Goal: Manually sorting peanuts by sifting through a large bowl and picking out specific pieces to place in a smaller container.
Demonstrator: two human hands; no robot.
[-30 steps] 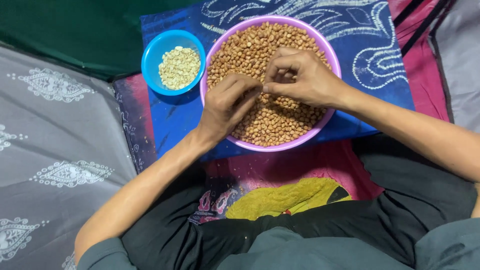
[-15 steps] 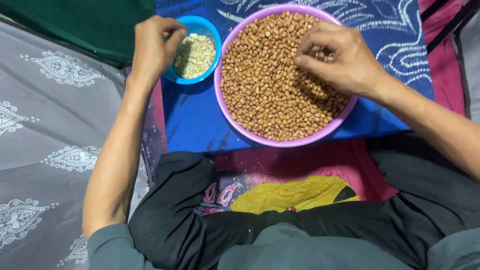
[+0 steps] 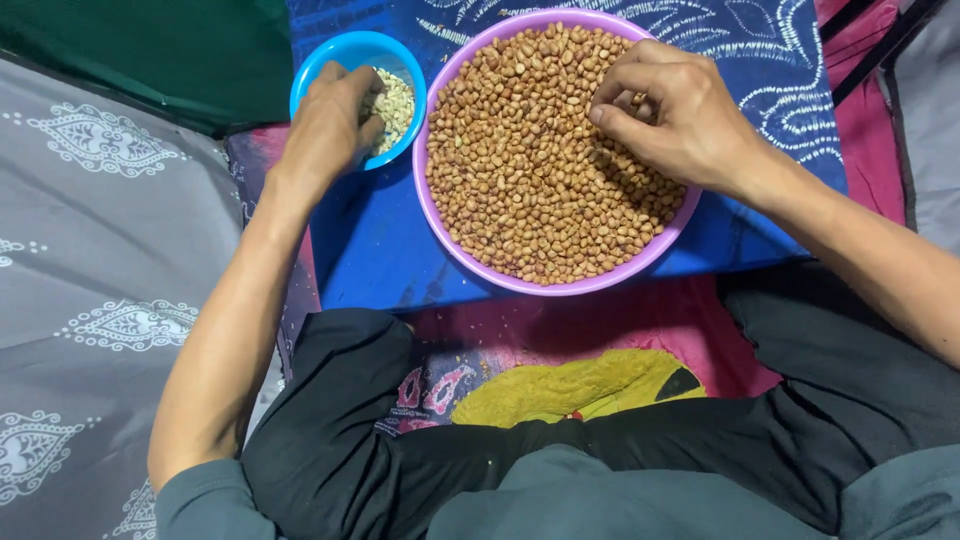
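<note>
A wide purple bowl (image 3: 445,240) full of brown-skinned peanuts (image 3: 530,170) sits on a blue patterned cloth (image 3: 370,250). To its left stands a small blue bowl (image 3: 335,52) holding pale skinned peanuts (image 3: 398,100). My left hand (image 3: 330,125) reaches into the blue bowl with its fingers curled over the pale nuts; what it holds is hidden. My right hand (image 3: 665,110) rests on the brown peanuts at the purple bowl's far right, fingertips pinched together on the nuts.
A grey patterned sheet (image 3: 110,250) covers the left side, with dark green fabric (image 3: 150,50) behind it. Pink and yellow cloth (image 3: 570,380) lies in front of the bowls, over my crossed legs in dark trousers (image 3: 800,400).
My left hand left the purple bowl, swung left to the blue bowl and now dips into it. My right hand stayed on the brown peanuts. The view shifted slightly.
</note>
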